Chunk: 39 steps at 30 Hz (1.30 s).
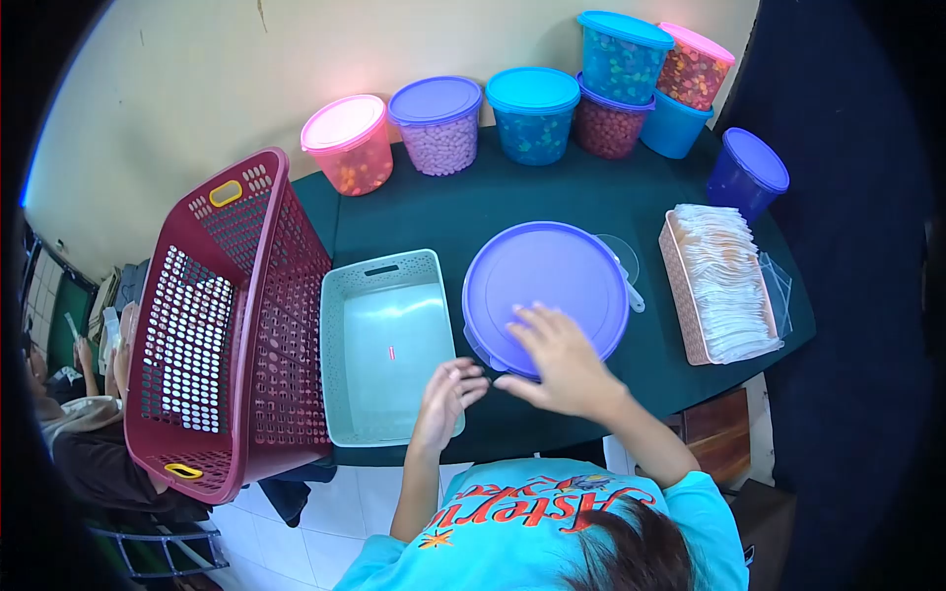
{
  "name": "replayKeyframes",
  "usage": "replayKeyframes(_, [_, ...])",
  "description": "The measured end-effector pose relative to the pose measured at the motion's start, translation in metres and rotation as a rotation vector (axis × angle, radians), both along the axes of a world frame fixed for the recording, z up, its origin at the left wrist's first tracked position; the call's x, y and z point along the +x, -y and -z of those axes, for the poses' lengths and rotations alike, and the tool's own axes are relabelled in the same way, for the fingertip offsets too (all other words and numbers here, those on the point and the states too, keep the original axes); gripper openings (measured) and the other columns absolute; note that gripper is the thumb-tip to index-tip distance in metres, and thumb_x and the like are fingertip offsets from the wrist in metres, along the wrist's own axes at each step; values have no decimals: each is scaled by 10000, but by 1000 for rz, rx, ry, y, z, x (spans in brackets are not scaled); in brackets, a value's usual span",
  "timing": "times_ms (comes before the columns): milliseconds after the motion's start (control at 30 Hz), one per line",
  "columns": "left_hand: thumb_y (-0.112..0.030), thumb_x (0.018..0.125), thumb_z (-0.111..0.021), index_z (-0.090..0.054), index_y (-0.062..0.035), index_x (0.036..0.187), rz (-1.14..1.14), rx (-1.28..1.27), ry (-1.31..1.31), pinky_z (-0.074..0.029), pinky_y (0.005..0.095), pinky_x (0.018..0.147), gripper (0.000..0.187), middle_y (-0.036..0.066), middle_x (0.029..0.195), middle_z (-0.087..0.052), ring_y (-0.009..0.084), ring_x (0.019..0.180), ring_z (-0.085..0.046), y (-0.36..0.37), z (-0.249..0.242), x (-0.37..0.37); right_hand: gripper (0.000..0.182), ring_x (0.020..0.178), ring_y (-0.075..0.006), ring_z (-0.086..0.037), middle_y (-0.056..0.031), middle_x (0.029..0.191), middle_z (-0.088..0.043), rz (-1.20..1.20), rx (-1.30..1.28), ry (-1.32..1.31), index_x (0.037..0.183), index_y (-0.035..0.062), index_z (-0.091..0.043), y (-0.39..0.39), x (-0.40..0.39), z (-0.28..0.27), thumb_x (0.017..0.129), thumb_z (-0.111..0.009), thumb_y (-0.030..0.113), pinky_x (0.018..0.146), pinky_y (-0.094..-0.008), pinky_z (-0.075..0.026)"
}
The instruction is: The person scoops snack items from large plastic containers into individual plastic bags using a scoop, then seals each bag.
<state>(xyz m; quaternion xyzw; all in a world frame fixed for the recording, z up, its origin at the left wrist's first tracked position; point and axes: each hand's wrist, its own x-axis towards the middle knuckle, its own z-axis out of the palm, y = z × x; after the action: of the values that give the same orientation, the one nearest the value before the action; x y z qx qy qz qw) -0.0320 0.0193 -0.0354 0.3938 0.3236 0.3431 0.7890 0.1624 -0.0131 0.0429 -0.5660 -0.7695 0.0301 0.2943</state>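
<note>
A large round tub with a purple lid (547, 281) stands in front of me on the dark green table. My right hand (557, 364) is spread over the near part of the lid, its fingers apart. Beside the tub's near left edge is my left hand (445, 399), fingers loosely bent and apart, with nothing in them. It overlaps the near right corner of a pale green plastic basket (394, 295), whose inside shows a small red label. A clear round piece with a white handle (636, 298) sticks out from behind the tub's right side.
A tall maroon laundry basket (281, 295) leans at the left. To the right, a pink basket (680, 286) holds many white packets. Lidded tubs line the back, including a pink one (350, 153) and a stacked blue one (621, 64). A person (99, 443) is at far left.
</note>
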Motion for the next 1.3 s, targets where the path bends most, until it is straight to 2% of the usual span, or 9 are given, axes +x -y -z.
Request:
replayKeyframes(233, [-181, 890, -380, -397, -8, 1090, -211, -31, 322, -453, 326, 780, 265, 121, 1026, -496, 194, 921, -519, -15, -11, 27, 437, 1010, -351, -491, -221, 1102, -498, 123, 226, 391, 1028, -52, -520, -3, -29, 46, 763, -547, 294, 890, -429, -367])
replayKeyframes(533, [-170, 883, -418, -397, -55, 1003, -283, -42, 273, -439, 314, 770, 167, 51, 861, -505, 144, 828, -524, -1, -15, 36, 358, 931, -301, -567, -216, 1011, -561, 46, 293, 197, 948, -76, -539, 2, -10, 2, 744, -568, 217, 823, -375, -441])
replayKeyframes(600, [-177, 886, -405, -396, -56, 926, -279, -57, 247, -466, 339, 763, 128, 65, 834, -521, 160, 805, -544, 7, -17, 35, 324, 884, -272, -588, -189, 975, -581, 53, 373, -135, 942, -57, -552, 6, 8, -36, 720, -609, 172, 792, -343, -459])
replayKeyframes(700, [-180, 889, -374, -396, -54, 926, -207, -79, 224, -495, 372, 737, 134, 91, 858, -530, 183, 785, -567, 17, -19, 26, 142, 544, -176, -563, -106, 698, -582, 356, 384, -574, 841, 1, -561, -2, 61, -71, 790, -557, 134, 515, -278, -442])
replayKeyframes(833, [-193, 860, -394, -394, -13, 989, -155, -32, 101, -535, 381, 661, 222, 167, 890, -561, 254, 750, -611, 34, -25, 12, 334, 794, -141, -545, -82, 856, -577, 421, 386, -1543, 878, 6, -552, -49, 161, -54, 906, -376, 289, 691, -262, -429])
replayKeyframes(867, [-211, 853, -404, -392, 14, 1026, -187, -35, 67, -545, 376, 607, 283, 190, 881, -571, 279, 703, -622, 38, -23, 10, 334, 794, -141, -545, -82, 856, -577, 406, 371, -1540, 878, 6, -552, -60, 178, -40, 906, -376, 289, 691, -262, -429])
replayKeyframes(933, [-216, 858, -374, -366, 32, 1090, -195, -46, 66, -549, 367, 592, 340, 200, 899, -573, 283, 680, -621, 42, -17, 5, 359, 896, -183, -544, -91, 970, -571, 155, 161, -1937, 972, 13, -532, -89, 207, -12, 911, -335, 307, 788, -293, -423])
replayKeyframes(1033, [-266, 879, -331, -389, 51, 1103, -270, -72, 14, -546, 345, 514, 393, 199, 829, -589, 270, 590, -613, 46, -20, 12, 408, 999, -227, -502, -118, 1078, -534, 227, -94, -1939, 1050, 27, -494, -145, 229, 45, 917, -251, 325, 896, -363, -370])
replayKeyframes(1300, [-297, 900, -354, -474, 14, 957, -606, -81, -187, -445, 260, 384, 339, 97, 728, -564, 164, 486, -544, 49, -25, 29, 288, 775, -172, -545, -87, 825, -544, 234, -564, -1938, 857, 39, -497, -251, 227, 139, 921, -275, 211, 725, -320, -465])
